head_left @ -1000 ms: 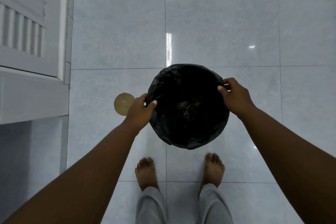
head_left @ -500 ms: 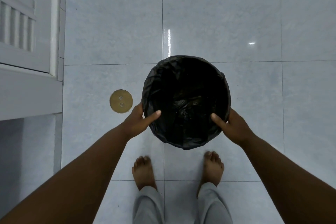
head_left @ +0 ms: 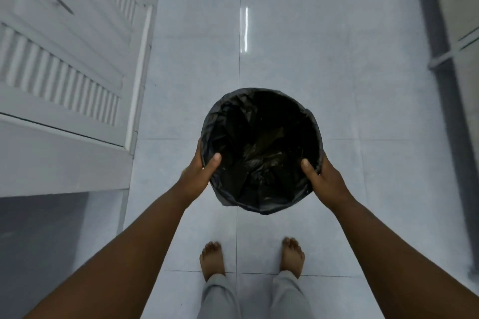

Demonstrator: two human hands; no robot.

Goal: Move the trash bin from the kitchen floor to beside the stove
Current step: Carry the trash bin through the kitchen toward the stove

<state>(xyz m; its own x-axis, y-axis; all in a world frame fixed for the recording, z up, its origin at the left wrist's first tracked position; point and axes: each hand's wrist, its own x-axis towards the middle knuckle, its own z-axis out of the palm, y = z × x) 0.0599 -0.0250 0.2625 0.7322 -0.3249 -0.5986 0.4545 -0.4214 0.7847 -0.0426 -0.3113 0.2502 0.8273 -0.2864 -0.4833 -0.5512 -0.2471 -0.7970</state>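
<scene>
A round trash bin (head_left: pixel 261 147) lined with a crumpled black bag sits in the middle of the view, its mouth facing up at me. My left hand (head_left: pixel 201 172) grips its left rim, thumb hooked inside the liner. On the opposite rim my right hand (head_left: pixel 320 176) holds on the same way, thumb inside. The bin appears to hang above the pale tiled floor (head_left: pixel 311 46), in front of my bare feet (head_left: pixel 212 259). No stove is in view.
White louvred cabinet doors (head_left: pixel 64 80) and a white ledge run along the left side. A dark vertical strip and another white panel (head_left: pixel 445 85) line the right edge. Glossy floor tiles stretch ahead between them.
Both hands slid from the bin's sides toward its near rim and the bin came up. The view tilted forward; the round brass floor drain is no longer visible.
</scene>
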